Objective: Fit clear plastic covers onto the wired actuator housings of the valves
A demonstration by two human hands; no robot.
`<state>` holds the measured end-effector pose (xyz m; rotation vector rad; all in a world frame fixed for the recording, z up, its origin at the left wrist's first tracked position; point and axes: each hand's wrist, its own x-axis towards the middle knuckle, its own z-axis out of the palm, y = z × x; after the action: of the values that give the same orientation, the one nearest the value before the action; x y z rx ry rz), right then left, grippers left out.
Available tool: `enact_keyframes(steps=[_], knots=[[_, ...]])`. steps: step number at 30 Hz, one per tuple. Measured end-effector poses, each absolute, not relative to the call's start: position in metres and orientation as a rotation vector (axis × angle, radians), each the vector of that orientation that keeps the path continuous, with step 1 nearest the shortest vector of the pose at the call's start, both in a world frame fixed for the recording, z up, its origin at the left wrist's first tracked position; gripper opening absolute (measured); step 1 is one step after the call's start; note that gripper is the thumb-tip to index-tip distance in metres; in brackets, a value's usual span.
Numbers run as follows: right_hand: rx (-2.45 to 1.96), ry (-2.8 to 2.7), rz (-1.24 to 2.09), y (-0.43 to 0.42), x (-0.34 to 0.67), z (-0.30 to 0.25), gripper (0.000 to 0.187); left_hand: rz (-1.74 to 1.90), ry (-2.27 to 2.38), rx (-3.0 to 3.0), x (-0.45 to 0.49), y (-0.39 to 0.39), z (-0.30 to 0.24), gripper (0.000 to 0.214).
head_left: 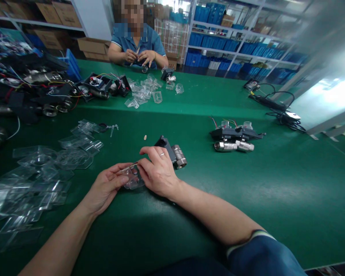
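Observation:
My left hand (110,185) pinches a clear plastic cover (131,183) by its left side, just above the green table. My right hand (158,172) is closed at the cover's upper right edge, its fingertips bent down against it. Whether those fingertips also hold something small is hidden. Just behind my right hand lies a black housing (167,147) with a metal valve body (179,156) at its right side, partly covered by the hand. A small pale oval piece (145,137) rests on the table beyond my hands.
Loose clear covers (40,184) spread over the left side. Wired housings and valves (43,80) are heaped at far left. Two assembled units (232,138) sit to the right, cables (276,103) farther back. Across the table (247,214), a person (138,42) handles small parts.

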<state>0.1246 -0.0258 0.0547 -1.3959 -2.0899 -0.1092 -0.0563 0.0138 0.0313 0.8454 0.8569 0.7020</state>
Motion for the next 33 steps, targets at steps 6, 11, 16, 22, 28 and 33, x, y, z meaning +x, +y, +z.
enact_keyframes(steps=[6,11,16,22,28,33], knots=[[-1.395,-1.956,0.007,-0.027,0.12,0.05,0.019,0.704,0.855,0.853,-0.055,0.012,0.032,0.046],[-1.418,-1.88,0.063,-0.027,0.118,0.049,0.015,0.71,0.837,0.835,-0.055,0.011,0.034,0.046],[-1.444,-1.821,0.244,-0.028,0.116,0.052,0.009,0.736,0.862,0.845,-0.055,0.01,0.033,0.049],[-1.492,-1.962,0.091,-0.03,0.117,0.062,0.016,0.722,0.859,0.867,-0.053,0.011,0.031,0.046],[-1.4,-1.836,0.301,-0.026,0.121,0.059,0.009,0.708,0.84,0.848,-0.052,0.009,0.034,0.049],[-1.468,-1.828,0.316,-0.025,0.118,0.057,0.008,0.733,0.844,0.856,-0.051,0.009,0.032,0.047]])
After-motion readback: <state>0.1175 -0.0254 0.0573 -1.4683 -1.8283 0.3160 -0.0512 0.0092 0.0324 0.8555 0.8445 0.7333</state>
